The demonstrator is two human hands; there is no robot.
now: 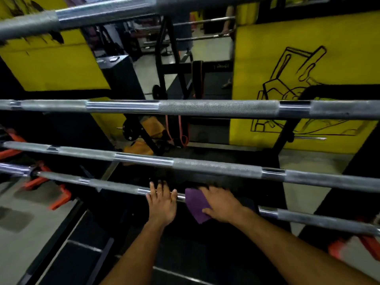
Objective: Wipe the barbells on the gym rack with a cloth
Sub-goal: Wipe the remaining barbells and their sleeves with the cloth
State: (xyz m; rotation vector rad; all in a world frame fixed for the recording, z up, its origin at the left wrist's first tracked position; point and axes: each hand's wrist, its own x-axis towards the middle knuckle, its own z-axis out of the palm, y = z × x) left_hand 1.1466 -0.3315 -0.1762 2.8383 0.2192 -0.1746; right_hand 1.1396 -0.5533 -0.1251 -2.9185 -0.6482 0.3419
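Note:
Several steel barbells lie across the rack, one above another. On the lowest barbell [115, 186] my left hand [162, 202] rests flat, its fingers straight over the bar. Just to the right, my right hand [223, 204] grips a purple cloth [196, 204] wrapped over the same bar, which it hides at that spot. The bar comes back into view to the right of that hand. Above it run a second barbell [216, 167], a third barbell [218, 108] and a top barbell [102, 13].
Orange rack hooks [41, 179] carry the bar ends at the left, and another orange part [349, 248] shows at lower right. Behind the rack are yellow wall panels [308, 54], a black stand [170, 64] and weight plates [130, 130]. Dark floor mats lie below.

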